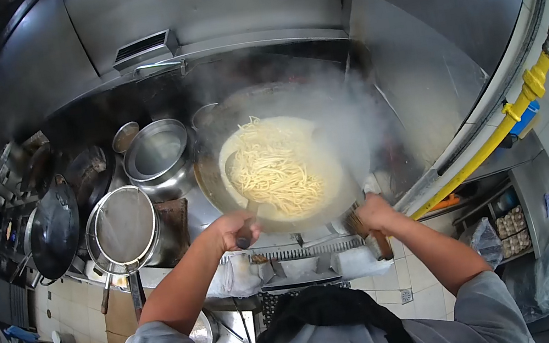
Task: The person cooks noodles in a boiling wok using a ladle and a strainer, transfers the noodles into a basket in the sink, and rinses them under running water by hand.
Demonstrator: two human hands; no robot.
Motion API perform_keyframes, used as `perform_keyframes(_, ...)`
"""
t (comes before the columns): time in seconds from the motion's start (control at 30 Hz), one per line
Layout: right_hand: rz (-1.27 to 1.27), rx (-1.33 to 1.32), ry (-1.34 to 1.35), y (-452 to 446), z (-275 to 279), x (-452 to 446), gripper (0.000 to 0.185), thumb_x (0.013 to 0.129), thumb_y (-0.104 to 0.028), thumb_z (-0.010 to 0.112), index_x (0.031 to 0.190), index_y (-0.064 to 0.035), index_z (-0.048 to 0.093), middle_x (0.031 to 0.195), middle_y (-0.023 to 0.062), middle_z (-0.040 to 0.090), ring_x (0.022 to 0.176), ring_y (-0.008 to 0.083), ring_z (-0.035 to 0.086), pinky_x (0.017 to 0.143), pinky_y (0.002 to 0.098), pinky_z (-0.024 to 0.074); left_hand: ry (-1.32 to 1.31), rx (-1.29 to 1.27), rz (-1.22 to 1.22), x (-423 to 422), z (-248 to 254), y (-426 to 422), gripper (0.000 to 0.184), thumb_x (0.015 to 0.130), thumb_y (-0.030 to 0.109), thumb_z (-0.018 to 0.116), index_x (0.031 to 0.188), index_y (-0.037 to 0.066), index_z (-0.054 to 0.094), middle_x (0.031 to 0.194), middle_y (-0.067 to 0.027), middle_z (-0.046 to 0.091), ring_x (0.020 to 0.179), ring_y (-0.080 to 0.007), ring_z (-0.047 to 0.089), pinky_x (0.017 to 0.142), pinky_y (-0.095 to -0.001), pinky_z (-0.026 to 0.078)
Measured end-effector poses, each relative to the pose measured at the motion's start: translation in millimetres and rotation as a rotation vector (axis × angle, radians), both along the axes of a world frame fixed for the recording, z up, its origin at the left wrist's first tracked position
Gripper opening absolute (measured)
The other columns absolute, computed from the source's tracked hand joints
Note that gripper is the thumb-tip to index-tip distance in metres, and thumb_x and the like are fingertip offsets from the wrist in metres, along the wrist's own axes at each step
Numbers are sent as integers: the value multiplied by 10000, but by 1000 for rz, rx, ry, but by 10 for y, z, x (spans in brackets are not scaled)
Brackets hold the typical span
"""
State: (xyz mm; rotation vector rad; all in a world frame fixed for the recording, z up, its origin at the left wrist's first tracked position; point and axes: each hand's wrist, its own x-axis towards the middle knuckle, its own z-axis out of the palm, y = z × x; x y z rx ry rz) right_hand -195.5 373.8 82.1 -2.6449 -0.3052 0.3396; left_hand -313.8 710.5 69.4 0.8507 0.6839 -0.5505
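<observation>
A large wok stands on the range, filled with pale liquid and a heap of thick yellow noodles. Steam covers its right side. My left hand is closed around the dark handle of a metal utensil that reaches into the noodles; its working end is mostly hidden. At the wok's near right edge, my right hand grips a wooden-handled utensil. This one's metal shaft runs up toward the steam, and its far end cannot be made out.
Left of the wok stand a metal pot, a round mesh strainer over another pot, and a dark wok. A yellow pipe runs along the right. Egg trays sit on a shelf at lower right.
</observation>
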Motion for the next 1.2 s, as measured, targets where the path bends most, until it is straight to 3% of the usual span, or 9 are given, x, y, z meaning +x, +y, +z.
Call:
perform_keyframes(0.07,-189,597,703,257,211,-257,206,790,-105,578,864,74,509,628,160,551,464,242,552,377,349,425,60,29,97,81,61,-169,167,944,173,442,967,12,407,807,-81,519,587,-141,509,572,-294,537)
perform_keyframes(0.2,-228,704,844,687,227,-187,159,802,-98,568,825,48,509,606,131,535,450,215,525,373,331,399,101,-101,159,308,-77,-317,155,942,154,416,926,1,411,791,-80,520,579,-140,510,569,-292,527)
perform_keyframes(0.27,-172,464,637,853,280,-153,177,794,-94,577,864,54,511,629,135,532,449,216,520,377,344,402,29,-390,151,425,-263,-271,177,949,167,387,830,36,399,665,-37,478,542,-125,476,516,-261,479)
perform_keyframes(0.4,-55,309,449,1015,366,-331,236,785,-90,559,939,77,494,735,212,591,561,316,600,492,420,475,53,-271,250,505,-121,-534,222,954,179,380,764,64,383,570,-18,422,503,-144,428,491,-280,447)
perform_keyframes(0.47,176,15,33,985,215,-394,299,773,-68,509,1013,102,459,865,314,598,777,426,625,694,468,496,33,-239,271,525,-132,-606,231,954,182,385,753,67,384,566,-27,423,499,-162,428,494,-302,449)
perform_keyframes(0.57,247,-30,132,1010,556,-668,306,771,-62,476,1024,109,457,925,358,578,947,467,571,841,461,452,39,-290,286,531,-238,-644,222,951,176,393,761,62,396,569,-37,431,498,-171,425,497,-311,452)
perform_keyframes(0.93,333,-155,-87,756,674,-259,281,785,-108,482,996,72,525,902,297,618,875,416,618,784,465,491,94,-345,404,385,-277,-663,236,936,213,408,824,11,454,682,-84,519,622,-221,553,555,-347,501)
perform_keyframes(1.13,448,-514,-411,1052,937,597,218,803,-100,489,924,-13,648,933,184,660,879,336,648,756,431,522,-34,-694,342,434,-618,-478,285,957,256,386,834,8,454,671,-63,477,588,-197,488,546,-318,473)
perform_keyframes(1.2,524,-683,-423,1247,1084,789,219,806,-99,503,924,-38,677,961,154,666,899,307,650,739,413,529,-27,-580,362,374,-557,-537,270,957,256,396,825,26,445,685,-47,483,583,-157,493,543,-292,475)
